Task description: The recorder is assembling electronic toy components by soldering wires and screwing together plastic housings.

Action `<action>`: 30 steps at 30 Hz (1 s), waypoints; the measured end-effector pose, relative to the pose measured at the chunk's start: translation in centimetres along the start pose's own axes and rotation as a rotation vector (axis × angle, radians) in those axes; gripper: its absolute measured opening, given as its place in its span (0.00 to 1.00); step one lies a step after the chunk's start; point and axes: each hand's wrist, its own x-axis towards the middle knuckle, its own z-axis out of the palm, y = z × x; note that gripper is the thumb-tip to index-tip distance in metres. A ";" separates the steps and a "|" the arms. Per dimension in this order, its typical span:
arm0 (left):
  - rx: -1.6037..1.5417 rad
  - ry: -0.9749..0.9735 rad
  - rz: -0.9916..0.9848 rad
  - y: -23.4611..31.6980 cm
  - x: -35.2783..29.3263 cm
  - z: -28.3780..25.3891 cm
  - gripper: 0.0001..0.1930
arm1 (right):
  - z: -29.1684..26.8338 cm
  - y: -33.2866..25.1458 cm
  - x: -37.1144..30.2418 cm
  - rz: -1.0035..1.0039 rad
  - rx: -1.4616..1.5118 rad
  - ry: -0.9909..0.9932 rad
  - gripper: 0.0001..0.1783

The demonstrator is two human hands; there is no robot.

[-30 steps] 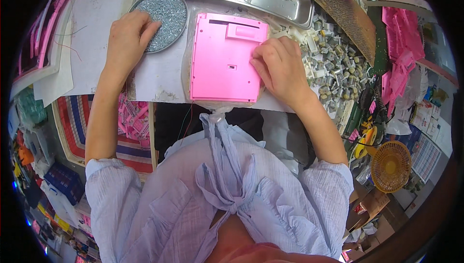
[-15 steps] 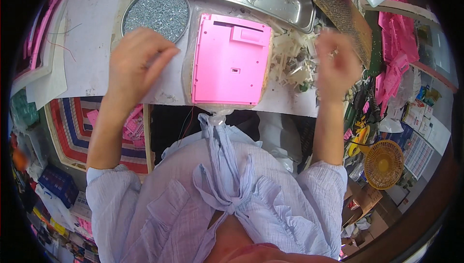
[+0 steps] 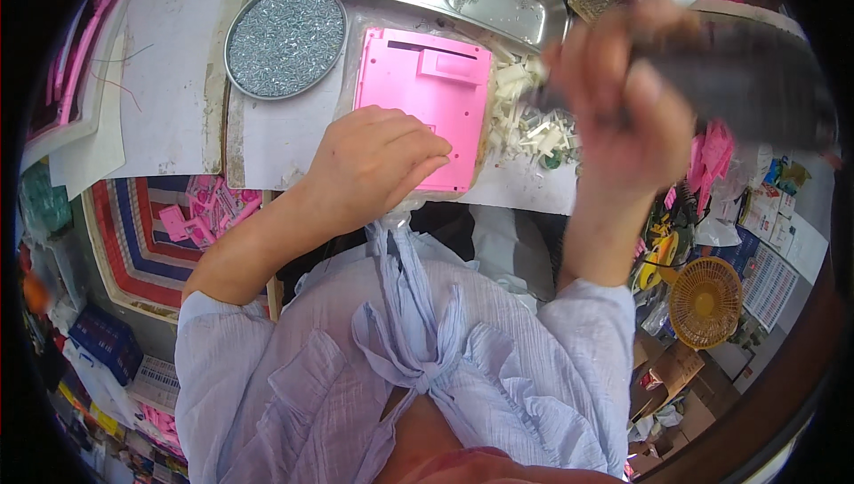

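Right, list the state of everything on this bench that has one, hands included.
Pink panel: lying flat, partly covered.
Left hand: bent over the panel.
Right hand: gripping, blurred.
Dark tool: held, blurred; on or off unclear.
Dish: full of metal bits.
Steel tray: unevenly filled.

Left hand [image 3: 378, 159] held palm down, fingers [image 3: 422, 148] bent close together, left forearm [image 3: 276, 239] angled inward, right hand [image 3: 636, 115] blurred and held farther forward, its fingers curled, right forearm [image 3: 602, 230] pointed almost straight ahead
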 end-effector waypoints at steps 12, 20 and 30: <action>0.054 -0.013 0.049 0.3 0.5 0.6 0.09 | 4.3 0.9 -5.3 -0.099 0.312 0.026 0.17; 0.002 -0.129 0.015 -0.5 0.0 -0.5 0.07 | 3.9 0.6 -7.7 -0.071 0.125 0.096 0.16; 0.098 -0.188 0.089 -3.8 1.0 -0.6 0.08 | 3.7 2.6 -11.5 -0.060 0.036 0.137 0.14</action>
